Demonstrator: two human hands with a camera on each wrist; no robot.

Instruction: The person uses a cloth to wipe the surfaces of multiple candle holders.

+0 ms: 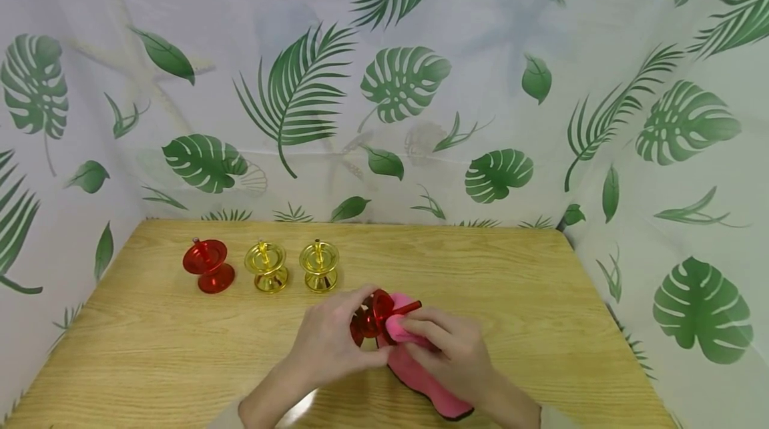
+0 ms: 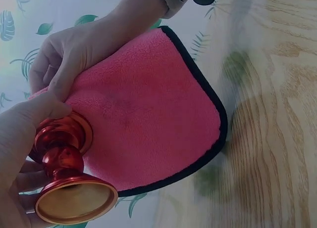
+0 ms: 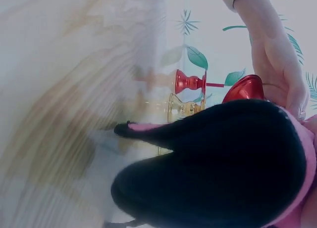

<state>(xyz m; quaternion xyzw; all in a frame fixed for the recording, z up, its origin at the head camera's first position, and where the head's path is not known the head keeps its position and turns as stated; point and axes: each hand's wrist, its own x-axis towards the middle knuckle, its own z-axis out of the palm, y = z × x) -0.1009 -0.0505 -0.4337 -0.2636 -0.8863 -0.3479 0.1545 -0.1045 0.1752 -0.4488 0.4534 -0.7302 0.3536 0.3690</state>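
Both curled, left hand grips red holder, right hand pink cloth.

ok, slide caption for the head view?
Left fingers grip a red candle holder, right fingers hold a black-edged pink cloth against it; beyond stand another red holder and two gold ones.

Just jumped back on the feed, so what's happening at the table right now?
A person's left hand holds a red candle holder, tilted over, while the right hand holds a pink cloth with a dark edge up against its dish end. Toward the back left of the table, another red holder and two gold holders stand upright in a row, with neither hand on them.
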